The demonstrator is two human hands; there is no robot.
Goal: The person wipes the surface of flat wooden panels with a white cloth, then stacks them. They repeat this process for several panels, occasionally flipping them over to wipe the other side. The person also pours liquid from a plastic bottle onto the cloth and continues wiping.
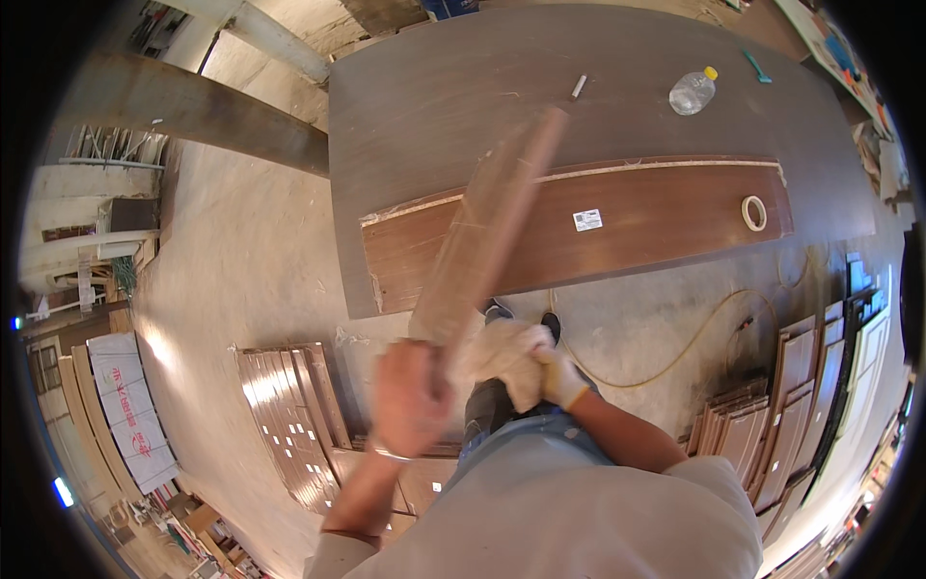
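Gripped by its near end in the left hand (412,398): long, narrow brown board (487,232), straight-edged, motion-blurred, slanting away with its far end to the right, seen across the bench (415,116). Bunched in the gloved right hand (561,378), just right of the board's near end: pale, limp cloth-like bundle (509,362), creased, too blurred to tell its exact shape

A yellow hose (627,386) curves across the floor (227,261).

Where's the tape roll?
In the head view, the tape roll is right of centre, lying on the brown panel near its right end, right of the white label.
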